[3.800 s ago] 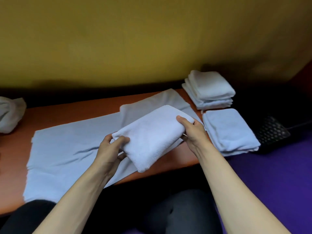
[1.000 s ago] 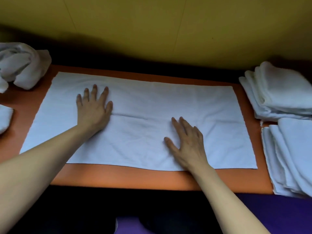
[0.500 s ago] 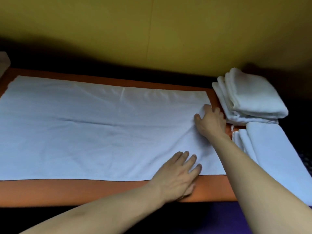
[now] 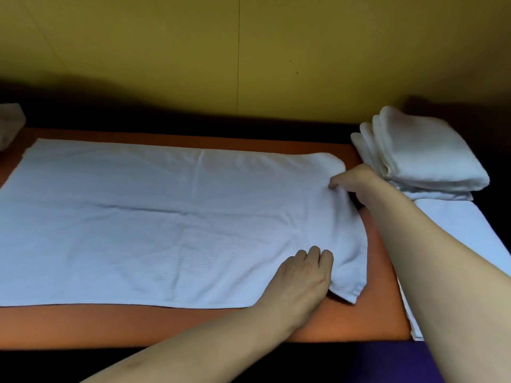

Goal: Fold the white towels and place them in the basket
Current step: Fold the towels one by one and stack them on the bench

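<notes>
White terry fills most of your view: the towel (image 4: pixel 171 225) lies spread on the orange table (image 4: pixel 381 308), its left end running out of frame. At the far left a pale bundle (image 4: pixel 11 123) is cut off by the edge and too dim to make out. To the right a stack (image 4: pixel 423 156) of folded towels sits just beside the table, and a second folded pile (image 4: pixel 467 230) below it is half hidden behind your right forearm and clipped by the frame. No basket can be made out here.

Your right hand (image 4: pixel 356 183) reaches across to the towel's far right corner, fingers curled down and pinching the cloth; the fingertips themselves are buried in the fold, so only the knuckles show. The corner is lifted and rolled over toward the left, leaving a rounded edge.

Your left hand (image 4: pixel 301 275) comes in from below, at the near right corner. Its fingers bend over the cloth and the thumb is hidden underneath, so it grips the towel's edge, which bunches and curls up just beside the knuckles. Both forearms cross the table's front edge, the right one covering part of the table's right side.
</notes>
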`<state>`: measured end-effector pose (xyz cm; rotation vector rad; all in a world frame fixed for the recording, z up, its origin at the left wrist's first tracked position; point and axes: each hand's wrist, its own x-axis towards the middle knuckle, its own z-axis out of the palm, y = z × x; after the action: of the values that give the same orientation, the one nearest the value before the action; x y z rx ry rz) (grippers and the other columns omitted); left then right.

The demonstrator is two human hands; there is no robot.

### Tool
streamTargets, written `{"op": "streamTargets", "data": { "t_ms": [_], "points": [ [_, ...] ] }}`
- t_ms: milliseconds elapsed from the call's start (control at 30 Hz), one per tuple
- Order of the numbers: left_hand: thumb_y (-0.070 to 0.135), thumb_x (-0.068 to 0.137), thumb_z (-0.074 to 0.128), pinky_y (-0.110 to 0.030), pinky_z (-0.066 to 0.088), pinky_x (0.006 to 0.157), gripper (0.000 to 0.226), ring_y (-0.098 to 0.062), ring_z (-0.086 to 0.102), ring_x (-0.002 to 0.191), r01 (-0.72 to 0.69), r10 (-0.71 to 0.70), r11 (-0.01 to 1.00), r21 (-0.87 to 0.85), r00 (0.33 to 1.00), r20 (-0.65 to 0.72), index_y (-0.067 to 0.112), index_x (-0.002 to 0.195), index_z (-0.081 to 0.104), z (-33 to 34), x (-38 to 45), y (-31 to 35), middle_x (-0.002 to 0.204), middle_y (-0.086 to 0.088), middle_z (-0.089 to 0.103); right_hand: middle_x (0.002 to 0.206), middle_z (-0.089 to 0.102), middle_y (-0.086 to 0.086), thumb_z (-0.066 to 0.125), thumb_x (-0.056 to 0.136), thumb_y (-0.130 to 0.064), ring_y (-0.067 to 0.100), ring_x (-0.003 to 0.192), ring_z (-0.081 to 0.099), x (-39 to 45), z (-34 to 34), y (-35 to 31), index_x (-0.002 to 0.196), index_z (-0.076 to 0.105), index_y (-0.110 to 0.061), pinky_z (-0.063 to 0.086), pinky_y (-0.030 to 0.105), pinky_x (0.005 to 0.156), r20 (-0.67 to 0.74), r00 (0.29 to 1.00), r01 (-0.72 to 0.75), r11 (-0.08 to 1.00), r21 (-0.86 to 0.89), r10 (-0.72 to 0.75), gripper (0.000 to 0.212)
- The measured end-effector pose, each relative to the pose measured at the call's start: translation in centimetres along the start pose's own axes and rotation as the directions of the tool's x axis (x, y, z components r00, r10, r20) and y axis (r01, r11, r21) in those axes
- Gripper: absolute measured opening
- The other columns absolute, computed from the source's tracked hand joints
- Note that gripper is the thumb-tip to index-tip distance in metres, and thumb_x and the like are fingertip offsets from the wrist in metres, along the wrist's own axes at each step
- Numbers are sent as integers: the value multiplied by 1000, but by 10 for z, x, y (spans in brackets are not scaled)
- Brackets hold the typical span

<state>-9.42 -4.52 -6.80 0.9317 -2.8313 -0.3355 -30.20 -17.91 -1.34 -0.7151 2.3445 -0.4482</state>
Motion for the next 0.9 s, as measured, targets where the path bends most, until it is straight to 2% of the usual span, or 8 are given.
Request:
{"op": "streamTargets", "data": {
  "t_ms": [100,200,300,367,467,567,767,900],
  "points": [
    [6,71,64,-33,37,48,29,-21,43,58,137,-139,965,-224,990,6,17,93,47,-7,-6,8,73,2,45,122,64,16,80,82,-17,35,103,62,-5,-7,4,131,57,-2,52,39,85,-52,998,41,975,219,-30,56],
    [15,96,42,-41,38,64,15,-32,44,72,185,-153,864,-468,983,105,11,110,37,-28,-13,21,91,-8,48,111,64,12,81,82,-17,31,96,62,-12,-24,12,121,60,-6,51,37,84,-112,991,107,925,364,-71,45],
    [41,97,49,-37,35,66,32,-31,47,75,119,-132,850,-512,991,12,15,108,35,-49,-15,41,100,-9,56,110,71,8,84,78,-29,31,100,67,-23,-45,20,102,67,-14,56,40,92,-247,963,188,921,341,-105,33],
    [41,94,45,-38,34,67,32,-38,54,82,112,-142,852,-512,990,-20,14,109,39,-61,-15,54,102,-12,61,111,72,8,81,79,-36,31,105,67,-32,-60,24,99,71,-19,55,44,97,-312,943,223,917,330,-117,28],
    [28,85,38,-41,36,68,25,-41,54,84,113,-183,821,-559,981,-69,15,106,45,-83,-20,67,97,-12,64,118,70,9,78,84,-35,29,109,65,-52,-84,25,116,72,-17,53,40,98,-331,940,220,889,401,-84,37],
    [22,90,46,-42,44,68,3,-32,54,77,62,-240,723,-688,956,-166,21,91,49,-101,-37,66,86,-5,64,105,68,7,76,89,-27,25,89,64,-75,-101,18,111,72,-19,51,34,82,-315,946,231,833,503,-72,24],
    [47,80,39,-23,33,57,24,-6,44,59,130,-477,523,-842,863,-163,38,60,47,-143,-93,22,64,9,45,83,76,10,79,83,-18,27,81,73,-122,-74,-31,101,75,-13,62,39,72,-223,966,251,686,683,-132,19],
    [21,87,48,-26,28,53,30,-6,32,53,194,-628,390,-900,771,-106,25,58,43,-164,-131,-22,51,12,38,87,72,11,74,90,-16,29,86,73,-154,-26,-84,104,73,-12,61,40,73,-214,961,276,625,730,-174,15]
  ]
}}
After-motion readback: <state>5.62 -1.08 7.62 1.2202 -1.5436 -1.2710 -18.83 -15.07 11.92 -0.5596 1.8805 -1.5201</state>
